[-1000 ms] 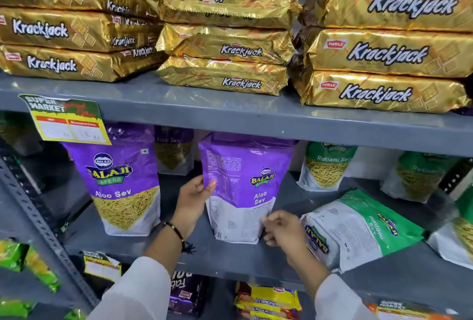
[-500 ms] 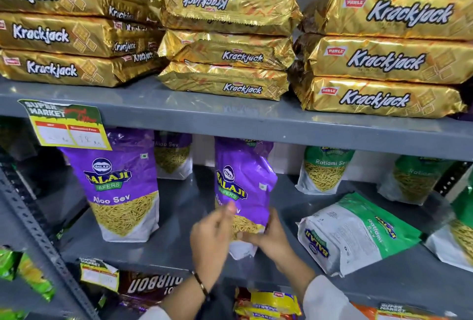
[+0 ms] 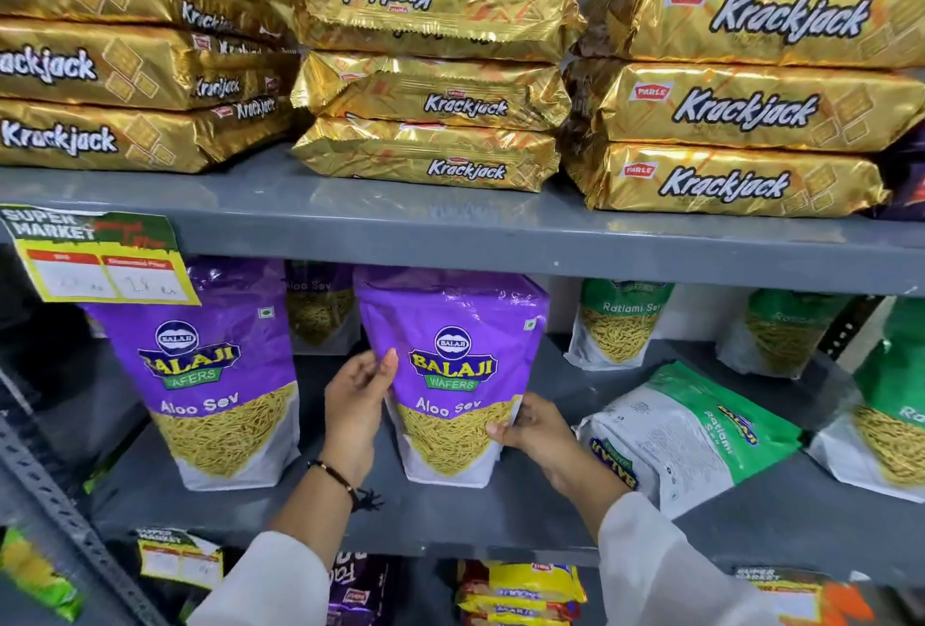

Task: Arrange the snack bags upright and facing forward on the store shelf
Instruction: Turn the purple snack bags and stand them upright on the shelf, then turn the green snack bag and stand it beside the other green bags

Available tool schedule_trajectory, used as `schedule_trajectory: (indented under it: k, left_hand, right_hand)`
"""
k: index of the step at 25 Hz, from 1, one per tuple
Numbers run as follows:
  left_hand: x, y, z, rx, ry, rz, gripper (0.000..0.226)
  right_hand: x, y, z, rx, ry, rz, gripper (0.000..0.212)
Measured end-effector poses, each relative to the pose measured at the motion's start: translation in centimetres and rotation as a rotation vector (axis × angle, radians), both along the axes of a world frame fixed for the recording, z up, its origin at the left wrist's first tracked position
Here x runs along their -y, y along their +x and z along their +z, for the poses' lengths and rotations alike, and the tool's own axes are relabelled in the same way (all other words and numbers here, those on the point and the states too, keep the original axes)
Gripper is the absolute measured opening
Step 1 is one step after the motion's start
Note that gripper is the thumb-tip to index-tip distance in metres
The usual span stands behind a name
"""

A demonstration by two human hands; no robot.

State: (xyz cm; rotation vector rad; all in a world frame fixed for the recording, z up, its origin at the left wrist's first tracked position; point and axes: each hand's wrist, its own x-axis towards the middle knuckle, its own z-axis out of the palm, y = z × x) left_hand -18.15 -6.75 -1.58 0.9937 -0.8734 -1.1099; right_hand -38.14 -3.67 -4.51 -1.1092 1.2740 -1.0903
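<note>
Nearest the cam, at 6 o'clock: two white sleeves reaching up to the mid shelf (image 3: 450,520). L hand (image 3: 355,405) is closed on the left edge of the purple Aloo Sev bag (image 3: 453,375), thumb on the front panel. R hand (image 3: 535,430) pinches its lower right edge, fingers wrapped round the side. Both grips are on the bag, neither hand free.

Bag sits dead centre of frame, base on the shelf, upright, logo facing front. It's at 3 o'clock of the other front Aloo Sev bag (image 3: 215,385), close but apart.

Step in hand, my read: final squaring and let-go. To do it well:
- press the base gusset flat so it stands w/o support
- line the front face up w/ the neighbour bag
- release one hand first, check for tip, then the other

Next job prob the green Ratlami Sev bag (image 3: 696,430) at 3 o'clock, lying flat w/ its back half up. Needs standing and turning.

Further back: a third Aloo Sev bag (image 3: 320,305) at 11 o'clock of the held one, upright; more Ratlami bags (image 3: 620,320) at 1–2 o'clock, upright, label partly hidden by the shelf edge above.

Top shelf: Krackjack packs (image 3: 430,89) stacked flat, not part of this.
</note>
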Motion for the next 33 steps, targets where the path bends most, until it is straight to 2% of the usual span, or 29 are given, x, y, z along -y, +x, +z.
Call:
schedule_trajectory:
  k: [2, 4, 5, 7, 9, 11, 14, 15, 19, 21, 23, 24, 25, 27, 28, 30, 33]
  left_hand:
    - [-1.0, 0.1, -0.3, 0.006, -0.116, 0.258, 0.010]
    - [-2.9, -1.2, -0.7, 0.263, -0.265, 0.459, 0.023]
    - [-4.1, -2.7, -0.8, 0.394, -0.346, 0.447, 0.027]
    - [-6.0, -6.7, 0.2, 0.536, -0.451, 0.189, 0.019]
    - [-6.4, -11.3, 0.8, 0.681, -0.465, -0.118, 0.010]
    - [-4.8, -15.2, 0.4, 0.859, -0.360, -0.306, 0.012]
    - [-1.7, -20.9, -0.2, 1.027, -0.137, -0.465, 0.037]
    - [-0.7, -22.3, -0.3, 1.098, -0.073, -0.513, 0.041]
    - [0.8, -26.5, 0.5, 1.279, 0.257, -0.747, 0.035]
    - [0.8, -27.2, 0.6, 1.376, 0.326, -0.684, 0.044]
    - [0.1, -27.3, 0.2, 1.288, 0.417, -0.605, 0.042]
    - [0.1, -27.0, -0.4, 1.147, 0.472, -0.638, 0.036]
    - [-0.1, -26.6, -1.1, 0.916, 0.554, -0.696, 0.033]
    - [-0.9, -25.7, -3.4, 0.517, 0.676, -0.751, 0.051]
    - [-1.8, -25.5, -4.2, 0.389, 0.694, -0.772, 0.045]
    - [-4.0, -25.6, -4.9, 0.275, 0.656, -0.754, 0.014]
    - [-7.0, -25.8, -5.0, 0.254, 0.512, -0.623, 0.010]
  right_hand:
    - [-0.9, 0.0, 1.2, 0.029, -0.007, -0.081, 0.042]
    - [-1.8, -1.3, 3.0, 0.041, -0.037, -0.217, 0.037]
    - [-2.3, -2.7, 3.9, 0.049, -0.045, -0.272, 0.030]
    - [-3.4, -6.4, 5.7, 0.066, -0.046, -0.351, 0.026]
    - [-4.5, -11.3, 6.3, 0.041, -0.027, -0.477, 0.026]
    - [-5.3, -16.0, 5.3, 0.040, 0.045, -0.606, 0.026]
    - [-6.7, -21.7, 1.3, -0.008, 0.186, -0.687, 0.028]
    - [-7.1, -22.9, -0.3, -0.018, 0.232, -0.688, 0.026]
    - [-8.0, -26.2, -3.7, -0.049, 0.355, -0.574, 0.016]
    - [-7.7, -26.5, -3.9, 0.040, 0.344, -0.537, 0.023]
    - [-7.1, -26.5, -4.0, 0.144, 0.327, -0.549, 0.027]
    - [-6.7, -26.5, -4.1, 0.178, 0.324, -0.577, 0.027]
    - [-6.4, -26.5, -4.3, 0.201, 0.326, -0.617, 0.028]
    - [-6.0, -26.8, -4.6, 0.240, 0.326, -0.698, 0.031]
    - [-6.0, -27.0, -4.6, 0.269, 0.316, -0.727, 0.033]
    - [-6.3, -27.4, -4.3, 0.366, 0.284, -0.726, 0.038]
    - [-7.1, -28.1, -3.4, 0.448, 0.237, -0.640, 0.040]
